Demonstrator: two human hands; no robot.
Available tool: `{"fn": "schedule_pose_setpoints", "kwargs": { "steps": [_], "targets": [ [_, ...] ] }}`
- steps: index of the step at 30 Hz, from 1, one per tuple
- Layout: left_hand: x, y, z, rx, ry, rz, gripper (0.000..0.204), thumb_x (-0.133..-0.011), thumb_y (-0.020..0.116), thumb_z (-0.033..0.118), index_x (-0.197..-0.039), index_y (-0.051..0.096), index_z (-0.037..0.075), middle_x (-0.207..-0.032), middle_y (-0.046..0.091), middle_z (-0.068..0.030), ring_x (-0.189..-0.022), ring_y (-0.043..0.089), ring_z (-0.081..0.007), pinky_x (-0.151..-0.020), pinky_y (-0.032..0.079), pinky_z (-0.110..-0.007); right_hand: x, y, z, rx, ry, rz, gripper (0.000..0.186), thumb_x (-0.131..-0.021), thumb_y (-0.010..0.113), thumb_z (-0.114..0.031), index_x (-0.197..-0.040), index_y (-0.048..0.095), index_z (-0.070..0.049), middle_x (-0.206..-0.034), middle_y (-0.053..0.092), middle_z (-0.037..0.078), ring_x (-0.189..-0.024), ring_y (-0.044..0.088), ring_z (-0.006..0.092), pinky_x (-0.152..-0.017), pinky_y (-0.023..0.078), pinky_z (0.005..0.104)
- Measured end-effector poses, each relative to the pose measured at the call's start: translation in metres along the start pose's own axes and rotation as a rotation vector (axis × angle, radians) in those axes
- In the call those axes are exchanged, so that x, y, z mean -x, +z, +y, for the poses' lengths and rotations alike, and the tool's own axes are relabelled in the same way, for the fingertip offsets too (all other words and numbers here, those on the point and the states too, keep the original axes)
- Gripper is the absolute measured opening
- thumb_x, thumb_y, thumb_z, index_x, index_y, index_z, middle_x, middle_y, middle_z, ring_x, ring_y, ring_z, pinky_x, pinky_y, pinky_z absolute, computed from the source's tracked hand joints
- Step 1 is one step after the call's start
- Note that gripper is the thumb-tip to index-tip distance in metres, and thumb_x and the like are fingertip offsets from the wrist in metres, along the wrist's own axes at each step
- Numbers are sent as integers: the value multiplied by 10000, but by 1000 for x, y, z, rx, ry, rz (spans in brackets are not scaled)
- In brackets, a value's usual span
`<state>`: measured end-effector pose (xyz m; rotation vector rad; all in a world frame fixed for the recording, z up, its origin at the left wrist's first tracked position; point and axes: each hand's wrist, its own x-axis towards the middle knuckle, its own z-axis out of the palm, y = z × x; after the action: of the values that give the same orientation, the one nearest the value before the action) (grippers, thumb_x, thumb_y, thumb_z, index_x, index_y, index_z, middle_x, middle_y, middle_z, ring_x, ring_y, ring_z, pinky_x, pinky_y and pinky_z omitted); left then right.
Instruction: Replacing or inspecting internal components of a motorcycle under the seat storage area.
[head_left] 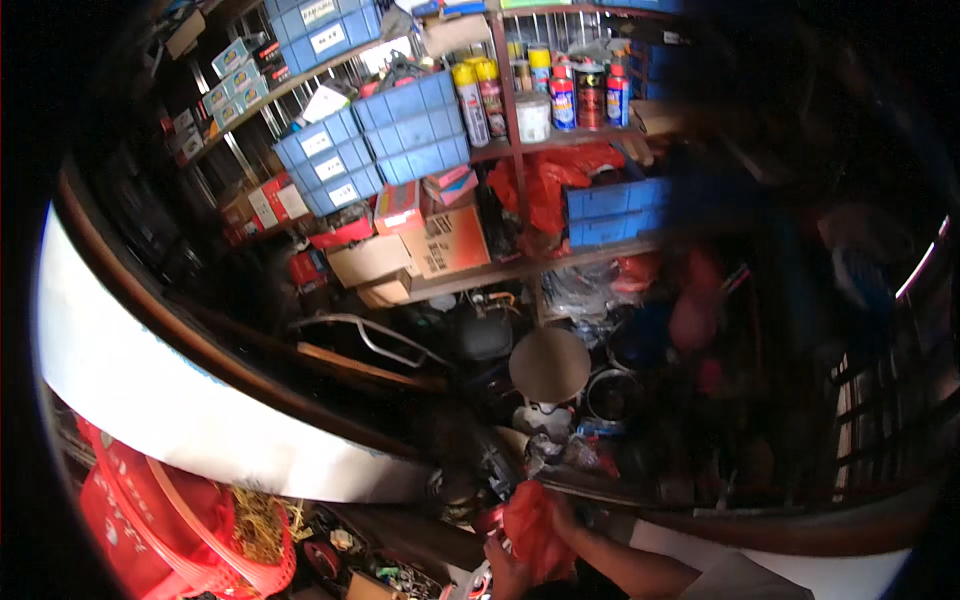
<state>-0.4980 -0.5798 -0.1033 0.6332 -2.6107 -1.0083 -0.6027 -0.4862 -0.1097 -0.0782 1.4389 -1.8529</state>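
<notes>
At the lower middle, a crumpled red plastic bag (532, 520) is held between my two hands. My left hand (508, 572) is closed at the bag's lower left side, beside a small red and white item that is too small to make out. My right hand (570, 522) grips the bag from its right side, with its fingertips partly hidden by the plastic. What the bag contains does not show. Just beyond it sits a dark metal piece (495, 470), dim and hard to make out.
Red plastic baskets (170, 520), one with straw, stand at the lower left beside a white curved panel (200, 400). Ahead are shelves with blue bins (415, 125), spray cans (470, 100), and cardboard boxes (450, 245). A round disc (550, 365) stands among floor clutter.
</notes>
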Motion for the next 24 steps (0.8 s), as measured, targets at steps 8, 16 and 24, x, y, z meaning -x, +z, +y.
{"fn": "schedule_pose_setpoints", "kwargs": {
  "steps": [8,16,24],
  "targets": [
    [-123,-57,68,286,-161,2,207,-884,550,181,-1060,598,83,-1027,641,-112,-857,634,-250,-751,498,-381,-98,-23,-35,280,-267,-99,537,-939,493,-459,-1266,506,-33,-1238,532,128,-1153,494,243,-990,390,395],
    [-141,-78,44,647,-222,-72,288,-894,546,213,-1153,560,89,-1107,615,-138,-888,638,-275,-762,501,-415,-74,-30,-204,97,350,-297,410,-885,542,-96,-1291,517,-48,-1197,598,60,-1087,535,147,-911,453,333],
    [-223,-101,45,884,-261,-302,375,-903,541,245,-1246,523,95,-1187,589,-164,-918,641,-300,-772,504,-448,-105,-39,-293,601,-327,-193,445,-825,639,-90,-1254,531,-47,-1159,615,56,-1022,557,142,-926,449,347]
  ]
}}
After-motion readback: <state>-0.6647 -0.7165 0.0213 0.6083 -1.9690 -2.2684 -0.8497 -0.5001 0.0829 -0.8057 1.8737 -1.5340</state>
